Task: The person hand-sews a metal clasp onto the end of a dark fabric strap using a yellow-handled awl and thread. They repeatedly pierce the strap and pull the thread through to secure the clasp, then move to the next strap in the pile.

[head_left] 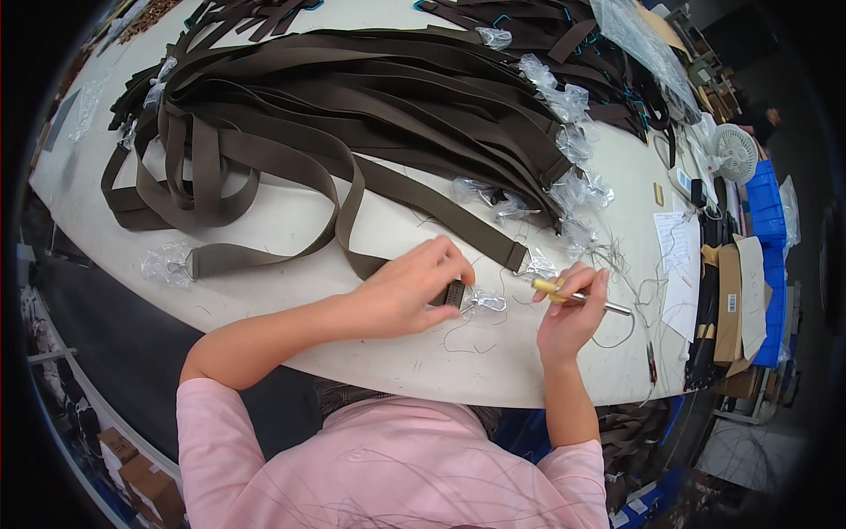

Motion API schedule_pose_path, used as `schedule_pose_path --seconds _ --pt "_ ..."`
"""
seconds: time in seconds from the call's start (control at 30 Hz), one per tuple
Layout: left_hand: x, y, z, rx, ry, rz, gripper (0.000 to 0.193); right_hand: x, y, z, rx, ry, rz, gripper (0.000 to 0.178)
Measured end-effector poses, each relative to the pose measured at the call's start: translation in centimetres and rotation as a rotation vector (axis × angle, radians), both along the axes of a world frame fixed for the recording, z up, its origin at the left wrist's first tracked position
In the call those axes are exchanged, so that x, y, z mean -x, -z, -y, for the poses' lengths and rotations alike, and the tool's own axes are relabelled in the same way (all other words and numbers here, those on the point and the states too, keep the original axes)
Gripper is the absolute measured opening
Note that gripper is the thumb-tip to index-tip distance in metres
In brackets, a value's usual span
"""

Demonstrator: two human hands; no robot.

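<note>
My left hand (410, 286) pinches the stitched end of a dark brown webbing strap (455, 293) close to the table's front edge. From that end sticks out a metal hook (492, 303) in clear plastic wrap. In my right hand (571, 322), a slim pen-like tool (548, 286) with a yellow section and a metal shaft is gripped, its thin tip pointing left. The tip is apart from the strap end in my left hand. Another strap end (509, 254), also with a plastic-wrapped fitting, lies just beyond the tool.
A large bundle of brown straps (352, 84) covers the far side of the white table (414, 370). Loose threads and a small pair of snips (652, 361) lie at right. Further right are paper sheets (677, 264), a small white fan (734, 152) and blue bins (765, 207).
</note>
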State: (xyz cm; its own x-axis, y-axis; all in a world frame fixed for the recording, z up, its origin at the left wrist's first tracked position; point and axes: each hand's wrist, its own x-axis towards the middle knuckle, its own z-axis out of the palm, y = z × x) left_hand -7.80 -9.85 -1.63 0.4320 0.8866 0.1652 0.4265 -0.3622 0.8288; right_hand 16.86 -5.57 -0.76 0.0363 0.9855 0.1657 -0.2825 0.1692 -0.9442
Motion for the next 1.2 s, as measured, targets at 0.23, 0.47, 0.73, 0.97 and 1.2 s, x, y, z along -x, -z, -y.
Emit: schedule_pose_path --seconds 0.23,0.47,0.73,0.97,1.2 --pt "-1.3 1.5 -0.8 0.022 0.074 0.083 0.010 0.8 2.2 2.4 0.036 -0.195 0.190 0.062" --pt "0.2 1.0 -1.2 0.222 0.012 0.144 0.009 1.4 2.4 1.8 0.086 -0.204 0.342 0.057" --pt "0.0 0.4 -1.3 0.325 -0.041 0.124 0.016 1.6 2.4 1.9 -0.036 -0.254 0.530 0.053" --pt "-0.3 1.2 -1.1 0.224 -0.070 0.209 0.019 1.6 2.5 1.9 -0.034 -0.259 0.559 0.053" --pt "-0.3 1.5 -1.1 0.204 -0.072 0.204 0.019 1.7 2.5 1.8 -0.061 -0.271 0.570 0.053"
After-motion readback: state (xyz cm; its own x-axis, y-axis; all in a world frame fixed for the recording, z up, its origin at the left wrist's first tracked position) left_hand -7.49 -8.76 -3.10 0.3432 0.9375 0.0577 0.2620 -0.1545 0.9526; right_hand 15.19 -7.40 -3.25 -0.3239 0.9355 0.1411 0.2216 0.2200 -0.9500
